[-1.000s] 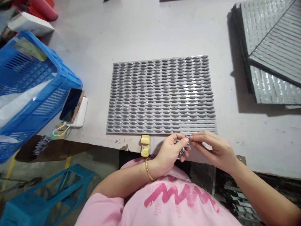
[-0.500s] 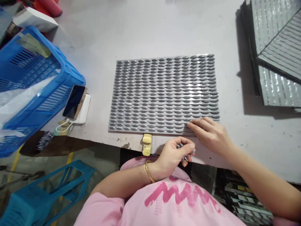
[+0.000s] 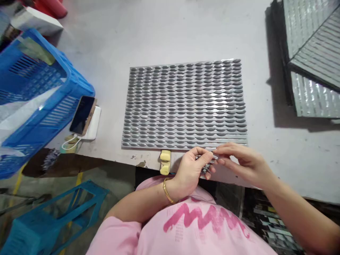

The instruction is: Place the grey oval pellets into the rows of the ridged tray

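A grey ridged tray (image 3: 183, 102) lies flat on the table, its rows filled with small grey oval pieces. At the tray's near right edge my left hand (image 3: 192, 170) is closed round a bunch of small grey pieces (image 3: 205, 165). My right hand (image 3: 243, 162) meets it from the right, thumb and forefinger pinched on one of those pieces at the top of the bunch. A gold bangle (image 3: 168, 190) circles my left wrist.
A blue crate (image 3: 39, 102) stands at the left, with a phone (image 3: 81, 115) on a white power bank beside it. Stacked ridged trays (image 3: 313, 56) lie at the far right. A yellow clip (image 3: 165, 162) sits on the table's front edge. A blue stool (image 3: 53, 216) stands below.
Half a second ago my right hand was pressing on the tray's last row; it has come back to the bunch in my left hand and pinches a piece there.
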The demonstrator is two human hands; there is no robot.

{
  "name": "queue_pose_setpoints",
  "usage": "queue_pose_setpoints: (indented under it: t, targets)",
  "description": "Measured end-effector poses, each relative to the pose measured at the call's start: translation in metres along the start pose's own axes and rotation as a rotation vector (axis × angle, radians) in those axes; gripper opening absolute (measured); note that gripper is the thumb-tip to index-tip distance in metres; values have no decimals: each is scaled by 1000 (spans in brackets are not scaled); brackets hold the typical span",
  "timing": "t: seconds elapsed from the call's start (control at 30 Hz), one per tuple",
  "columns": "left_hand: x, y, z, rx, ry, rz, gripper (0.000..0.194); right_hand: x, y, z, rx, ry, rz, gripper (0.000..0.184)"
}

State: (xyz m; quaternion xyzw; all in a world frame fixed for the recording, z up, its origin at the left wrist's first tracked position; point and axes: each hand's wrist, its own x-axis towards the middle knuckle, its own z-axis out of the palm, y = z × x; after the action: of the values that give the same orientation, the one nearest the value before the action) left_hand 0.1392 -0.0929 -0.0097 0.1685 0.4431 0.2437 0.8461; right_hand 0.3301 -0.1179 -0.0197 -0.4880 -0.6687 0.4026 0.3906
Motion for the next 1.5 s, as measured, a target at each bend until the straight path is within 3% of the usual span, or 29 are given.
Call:
queue_pose_setpoints:
  t: [0.17, 0.37, 0.53, 0.7, 0.87, 1.1, 1.3, 1.37, 1.5]
  targets:
    - [2, -7, 5, -9, -12, -14, 42, -14, 2, 15, 91, 139, -3, 29]
    - [4, -15, 9, 45, 13, 3, 37, -35, -7, 25, -242, 234, -41, 39]
    - [1, -12, 12, -27, 37, -82, 23, -23, 11, 8, -525, 311, -99, 34]
    - [-3, -7, 12, 19, 40, -107, 28, -5, 29, -8, -828, 157, -218, 36]
    - [-3, -7, 10, 44, -7, -101, 27, 0, 29, -19, -922, 21, -291, 39]
    - [-2, -6, 8, 19, -38, -68, 30, 2, 32, -21, -994, 22, -328, 36]
    - [-4, -5, 9, 36, -19, -24, 27, 1, 34, -20, -896, 82, -258, 34]
    - [-5, -7, 8, 32, -23, -3, 27, -3, 29, -18, -771, 147, -205, 31]
    - [-5, -10, 4, -8, -1, 27, 24, -23, 12, -1, -348, 243, 40, 24]
